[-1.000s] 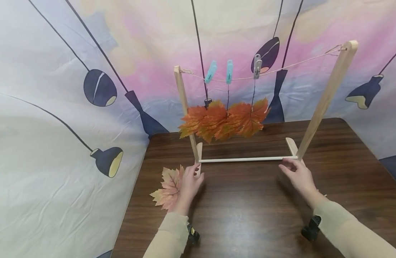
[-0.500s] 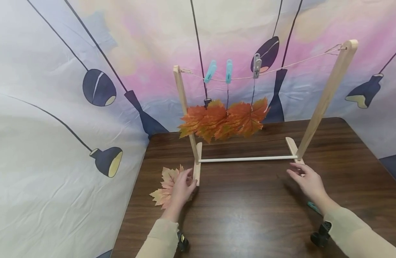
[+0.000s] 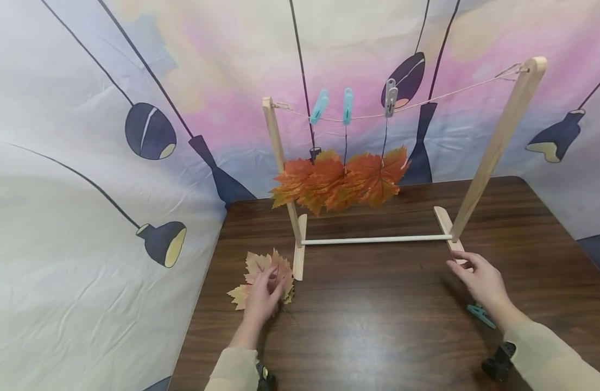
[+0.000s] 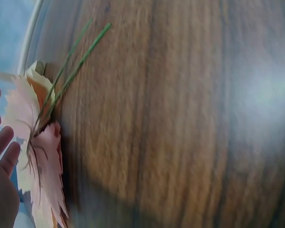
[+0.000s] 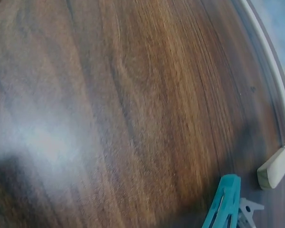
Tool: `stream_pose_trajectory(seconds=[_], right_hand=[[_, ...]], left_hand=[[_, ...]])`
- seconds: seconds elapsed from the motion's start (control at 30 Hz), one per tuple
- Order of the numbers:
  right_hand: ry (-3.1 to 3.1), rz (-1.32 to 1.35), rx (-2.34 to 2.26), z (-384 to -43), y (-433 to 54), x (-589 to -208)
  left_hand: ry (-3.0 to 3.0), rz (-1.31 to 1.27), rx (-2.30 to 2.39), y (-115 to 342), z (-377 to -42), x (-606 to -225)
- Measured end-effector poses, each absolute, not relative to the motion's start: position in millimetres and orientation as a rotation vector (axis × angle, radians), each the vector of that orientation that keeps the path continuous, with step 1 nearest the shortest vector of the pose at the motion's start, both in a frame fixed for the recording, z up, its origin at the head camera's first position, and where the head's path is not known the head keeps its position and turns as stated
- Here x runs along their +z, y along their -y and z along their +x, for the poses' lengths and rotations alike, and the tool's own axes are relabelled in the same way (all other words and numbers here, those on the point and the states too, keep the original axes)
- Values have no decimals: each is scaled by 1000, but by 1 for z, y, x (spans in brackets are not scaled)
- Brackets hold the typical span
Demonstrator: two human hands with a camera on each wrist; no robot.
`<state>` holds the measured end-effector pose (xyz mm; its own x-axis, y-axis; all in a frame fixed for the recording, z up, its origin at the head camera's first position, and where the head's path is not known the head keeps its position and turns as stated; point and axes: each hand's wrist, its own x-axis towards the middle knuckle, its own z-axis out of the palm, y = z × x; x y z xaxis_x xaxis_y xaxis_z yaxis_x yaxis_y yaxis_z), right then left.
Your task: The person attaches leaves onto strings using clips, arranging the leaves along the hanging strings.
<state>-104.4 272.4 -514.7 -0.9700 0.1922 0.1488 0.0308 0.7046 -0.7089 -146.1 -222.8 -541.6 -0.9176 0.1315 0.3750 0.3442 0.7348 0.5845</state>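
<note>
My left hand (image 3: pixel 266 290) hovers over the pale pink and yellow maple leaves (image 3: pixel 241 296) lying left of the wooden stand. In the left wrist view its fingers are loosely bent beside the leaves (image 4: pixel 50 147), whose green stems stick out over the table. My right hand (image 3: pixel 482 279), fingers relaxed and holding nothing, is by the front end of the stand's right foot (image 3: pixel 443 220). Below it lies a teal clothespin (image 3: pixel 480 315). The right wrist view shows this teal clothespin (image 5: pixel 224 202) with a grey clothespin (image 5: pixel 247 212) beside it.
Two wooden posts (image 3: pixel 497 141) carry a string with two light-blue clothespins (image 3: pixel 347 106) and a grey one (image 3: pixel 390 98). Orange maple leaves (image 3: pixel 339 182) hang from them. A white rod (image 3: pixel 378 239) joins the feet on the brown table (image 3: pixel 368 309). A printed backdrop (image 3: pixel 221 65) stands behind.
Both hands have come off the stand's base and drawn back and outward: the left over the pale leaves, the right toward the teal clothespin. The stand stays put.
</note>
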Motion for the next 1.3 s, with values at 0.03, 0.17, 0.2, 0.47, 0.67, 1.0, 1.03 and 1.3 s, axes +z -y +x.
stream_pose_trajectory(seconds=[0.03, 0.17, 0.2, 0.47, 0.67, 1.0, 1.03, 1.3], right_hand=[[2703, -186, 1115, -103, -273, -515], [2705, -207, 1105, -99, -279, -515], [2707, -213, 1099, -98, -280, -515], [2756, -228, 1041, -88, -290, -516], [2773, -240, 1020, -86, -293, -519], [2794, -277, 1020, -77, -299, -524], [2796, -280, 1020, -76, -300, -524], [2823, -296, 1011, -70, -307, -525]], left_hand=[[2632, -381, -967, 224, -145, -542], [2628, -466, -919, 230, -142, -545], [2630, -489, -896, 231, -141, -545], [2650, -618, -793, 236, -134, -552], [2651, -675, -800, 237, -132, -559], [2698, -679, -746, 237, -132, -560], [2704, -673, -755, 237, -133, -560], [2748, -616, -787, 239, -133, -554]])
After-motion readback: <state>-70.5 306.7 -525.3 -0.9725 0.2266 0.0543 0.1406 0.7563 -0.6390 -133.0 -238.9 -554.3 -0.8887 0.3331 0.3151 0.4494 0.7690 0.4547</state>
